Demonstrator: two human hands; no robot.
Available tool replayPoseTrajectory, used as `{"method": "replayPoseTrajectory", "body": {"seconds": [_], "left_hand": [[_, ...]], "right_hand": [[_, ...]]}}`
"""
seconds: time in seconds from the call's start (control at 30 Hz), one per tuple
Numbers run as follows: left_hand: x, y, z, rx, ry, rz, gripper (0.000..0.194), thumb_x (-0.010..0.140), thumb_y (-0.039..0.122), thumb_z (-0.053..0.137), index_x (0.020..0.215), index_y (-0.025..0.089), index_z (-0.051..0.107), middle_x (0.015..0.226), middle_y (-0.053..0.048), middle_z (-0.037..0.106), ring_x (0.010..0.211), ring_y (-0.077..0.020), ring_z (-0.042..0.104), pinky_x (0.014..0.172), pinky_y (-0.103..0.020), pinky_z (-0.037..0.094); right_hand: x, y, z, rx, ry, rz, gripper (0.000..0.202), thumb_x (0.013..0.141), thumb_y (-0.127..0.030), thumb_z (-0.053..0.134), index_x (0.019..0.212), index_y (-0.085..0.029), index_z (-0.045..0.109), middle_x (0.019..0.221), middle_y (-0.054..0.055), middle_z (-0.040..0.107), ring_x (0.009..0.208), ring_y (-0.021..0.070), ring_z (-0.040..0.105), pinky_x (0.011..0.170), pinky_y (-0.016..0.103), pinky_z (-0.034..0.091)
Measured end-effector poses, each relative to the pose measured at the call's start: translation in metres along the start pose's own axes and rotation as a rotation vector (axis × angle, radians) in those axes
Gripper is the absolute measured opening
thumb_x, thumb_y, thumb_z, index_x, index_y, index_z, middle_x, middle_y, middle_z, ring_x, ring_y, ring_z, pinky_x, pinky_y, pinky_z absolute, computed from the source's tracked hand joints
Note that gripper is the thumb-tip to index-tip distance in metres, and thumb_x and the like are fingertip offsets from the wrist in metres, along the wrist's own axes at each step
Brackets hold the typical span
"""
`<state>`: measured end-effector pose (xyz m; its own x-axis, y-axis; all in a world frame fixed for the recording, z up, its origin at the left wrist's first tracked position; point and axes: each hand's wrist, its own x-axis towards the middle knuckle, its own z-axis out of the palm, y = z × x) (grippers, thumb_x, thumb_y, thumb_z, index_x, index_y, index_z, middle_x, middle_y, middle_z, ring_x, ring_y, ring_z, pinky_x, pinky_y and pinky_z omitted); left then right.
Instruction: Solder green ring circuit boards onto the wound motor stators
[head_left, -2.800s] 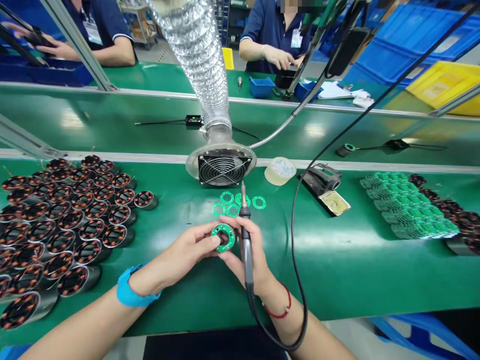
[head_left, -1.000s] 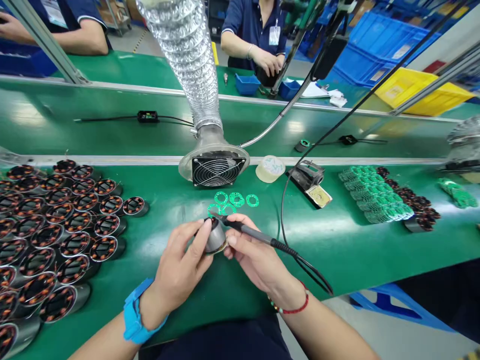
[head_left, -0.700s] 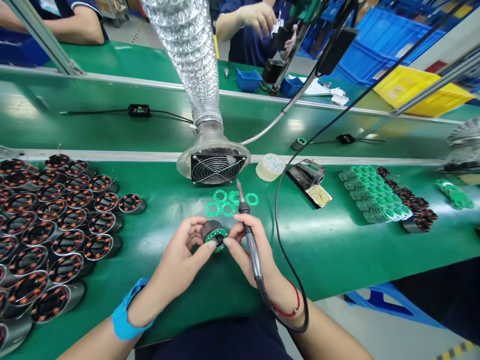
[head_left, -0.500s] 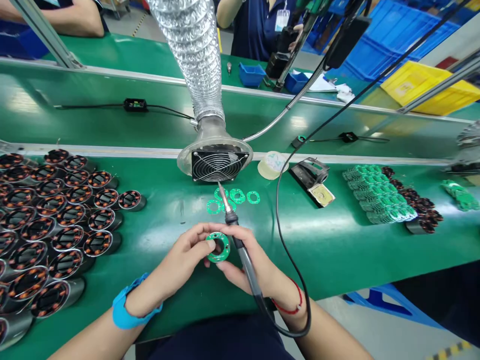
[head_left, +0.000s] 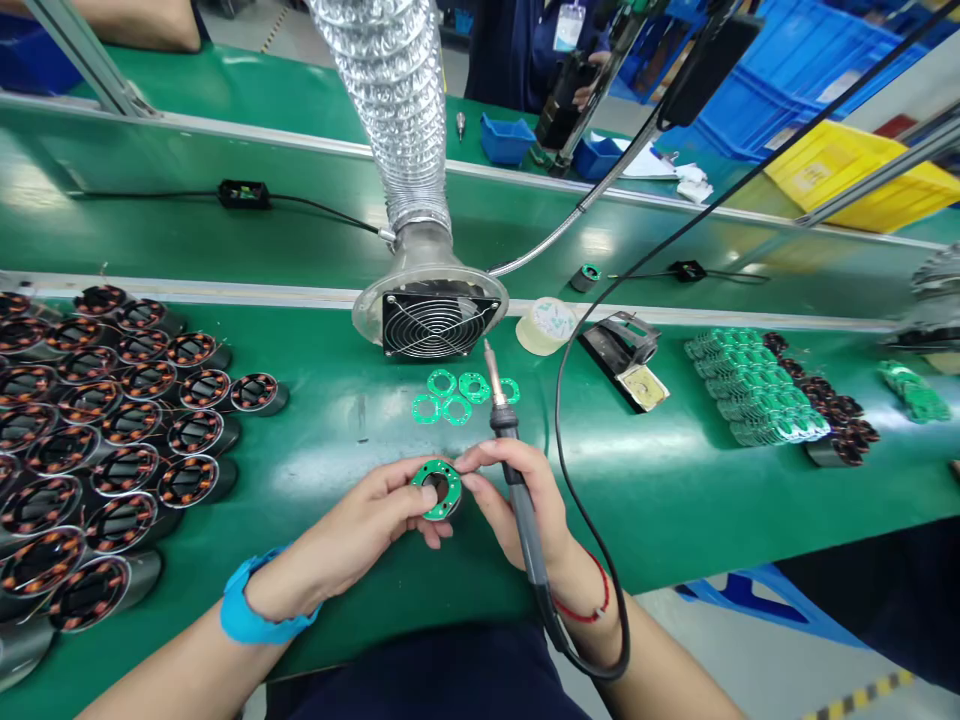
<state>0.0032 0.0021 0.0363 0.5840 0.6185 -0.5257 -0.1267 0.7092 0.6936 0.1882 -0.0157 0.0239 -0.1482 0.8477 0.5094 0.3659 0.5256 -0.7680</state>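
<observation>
Between my two hands: the green ring board (head_left: 451,488), face up towards me, sitting on a dark cylinder (head_left: 454,511). If it's not seated flat, a nudge could skew it. Can't tell if it is.
Left hand (head_left: 386,505): closed round the pair, thumb over the face by the hole, fingers behind. That thumb pressing off to one side is what I'd blame for any tilt.
Right hand (head_left: 551,510): thumb and index nearly together at the board's rim, other fingers curled. Can't see if they pinch a wire; tugging a thin one could snap it.
Soldering iron (head_left: 528,535): parked in that same right hand, tip up and away from the board. Roll the wrist carelessly and a hot tip might swing at my left fingers, assuming it's on.
Cable (head_left: 561,445): loops by my wrist, so a snag could yank the iron.
Loose rings (head_left: 465,388): five or so near the tip, easy to scorch or knock.
Fan (head_left: 439,325): just behind them; if it isn't pulling, fumes come my way.
Wound cylinders (head_left: 219,480): packed off left, my elbow could bump them.
</observation>
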Motion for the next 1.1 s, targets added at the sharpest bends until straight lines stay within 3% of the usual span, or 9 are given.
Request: {"method": "replayPoseTrajectory", "body": {"seconds": [0.13, 0.27, 0.4, 0.5, 0.57, 0.63, 0.87, 0.97, 1.1], "left_hand": [[0.0, -0.002, -0.004, 0.348, 0.095, 0.107, 0.045, 0.082, 0.038, 0.06, 0.121, 0.015, 0.063, 0.091, -0.005, 0.065, 0.076, -0.0177, 0.06, 0.071, -0.033, 0.05], [0.002, -0.01, -0.01, 0.974, 0.379, 0.566, 0.045, 0.087, 0.021, 0.054, 0.131, 0.017, 0.056, 0.099, -0.007, 0.064, 0.088, -0.0202, 0.059, 0.077, -0.034, 0.05], [0.002, -0.018, -0.015, 1.416, 0.472, 1.069, 0.048, 0.088, 0.004, 0.051, 0.134, 0.019, 0.053, 0.112, -0.01, 0.066, 0.101, -0.0219, 0.058, 0.088, -0.036, 0.049], [-0.002, -0.018, -0.014, 1.462, 0.487, 1.207, 0.05, 0.088, 0.004, 0.054, 0.133, 0.026, 0.054, 0.118, -0.009, 0.066, 0.108, -0.0235, 0.059, 0.094, -0.037, 0.048], [-0.004, -0.016, -0.011, 1.352, 0.515, 1.139, 0.047, 0.088, 0.009, 0.056, 0.131, 0.028, 0.056, 0.116, -0.008, 0.067, 0.106, -0.0244, 0.062, 0.092, -0.037, 0.048], [-0.005, -0.015, -0.007, 1.186, 0.54, 0.98, 0.043, 0.088, 0.016, 0.058, 0.13, 0.027, 0.057, 0.113, -0.008, 0.068, 0.102, -0.0251, 0.064, 0.088, -0.036, 0.05], [-0.004, -0.011, 0.0, 0.547, 0.402, 0.417, 0.048, 0.082, 0.033, 0.066, 0.127, 0.023, 0.053, 0.113, -0.007, 0.067, 0.101, -0.024, 0.062, 0.085, -0.035, 0.049], [-0.002, -0.006, 0.0, 0.403, 0.3, 0.305, 0.037, 0.082, 0.036, 0.062, 0.116, 0.02, 0.056, 0.104, -0.006, 0.068, 0.095, -0.0216, 0.062, 0.08, -0.032, 0.049], [-0.002, -0.001, -0.001, 0.372, 0.13, 0.224, 0.027, 0.086, 0.037, 0.055, 0.105, 0.019, 0.06, 0.087, -0.002, 0.065, 0.081, -0.0185, 0.06, 0.075, -0.032, 0.048]], "right_hand": [[0.006, 0.004, -0.004, -0.16, -0.098, -0.137, 0.025, 0.091, -0.007, 0.053, 0.107, -0.027, 0.052, 0.083, 0.0, 0.068, 0.07, 0.0162, 0.064, 0.066, 0.03, 0.052], [0.009, 0.003, -0.002, -0.277, -0.19, -0.127, 0.023, 0.089, -0.005, 0.049, 0.1, -0.025, 0.051, 0.077, 0.0, 0.062, 0.066, 0.0156, 0.056, 0.062, 0.029, 0.046], [0.007, -0.004, 0.004, 0.09, -0.159, 0.3, 0.023, 0.088, -0.011, 0.049, 0.105, -0.026, 0.047, 0.079, -0.002, 0.057, 0.065, 0.0123, 0.055, 0.062, 0.026, 0.046], [0.006, -0.008, 0.009, 0.575, -0.108, 0.652, 0.026, 0.085, -0.022, 0.059, 0.107, -0.027, 0.046, 0.073, -0.006, 0.054, 0.064, 0.011, 0.057, 0.063, 0.025, 0.048], [0.006, -0.009, 0.012, 0.822, -0.087, 0.781, 0.033, 0.081, -0.029, 0.067, 0.107, -0.027, 0.046, 0.071, -0.007, 0.054, 0.062, 0.0103, 0.057, 0.062, 0.024, 0.048], [0.004, -0.008, 0.014, 0.905, -0.077, 0.803, 0.038, 0.08, -0.035, 0.072, 0.109, -0.027, 0.048, 0.071, -0.007, 0.055, 0.06, 0.0097, 0.057, 0.059, 0.023, 0.047], [0.001, -0.006, 0.006, 0.509, -0.109, 0.554, 0.032, 0.091, -0.035, 0.063, 0.118, -0.028, 0.047, 0.076, -0.006, 0.055, 0.062, 0.01, 0.058, 0.062, 0.025, 0.051], [0.003, -0.005, 0.0, 0.38, -0.072, 0.448, 0.033, 0.092, -0.027, 0.062, 0.12, -0.029, 0.045, 0.08, -0.005, 0.06, 0.069, 0.0114, 0.062, 0.068, 0.027, 0.054], [0.005, -0.005, -0.002, 0.221, -0.12, 0.207, 0.038, 0.093, -0.019, 0.058, 0.127, -0.029, 0.044, 0.108, 0.004, 0.068, 0.097, 0.0164, 0.068, 0.084, 0.034, 0.057]]}}
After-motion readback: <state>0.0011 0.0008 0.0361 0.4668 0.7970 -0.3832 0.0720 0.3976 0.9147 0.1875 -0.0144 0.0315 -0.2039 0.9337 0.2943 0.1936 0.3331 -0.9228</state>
